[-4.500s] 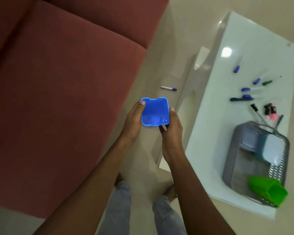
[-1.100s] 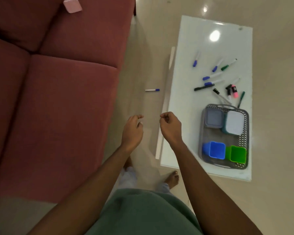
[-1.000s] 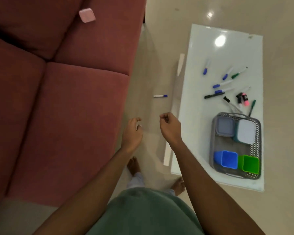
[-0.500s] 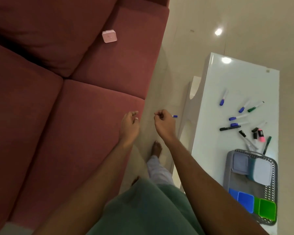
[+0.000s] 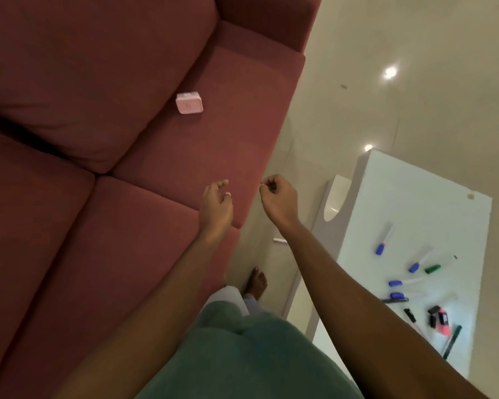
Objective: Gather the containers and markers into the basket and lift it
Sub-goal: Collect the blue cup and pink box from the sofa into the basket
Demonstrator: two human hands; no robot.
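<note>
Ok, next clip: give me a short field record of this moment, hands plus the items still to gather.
left hand: loosely curled, empty, above the sofa edge
right hand: curled, nothing seen in it
pink container: on the sofa, untouched
markers: loose on the white table
floor marker: partly behind the right forearm
basket: out of view

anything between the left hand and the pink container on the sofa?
Nothing visible. Only bare sofa cushion lies between the left hand and the pink container, which sits alone on the seat. The basket is out of frame, so that leg can't be judged.
</note>
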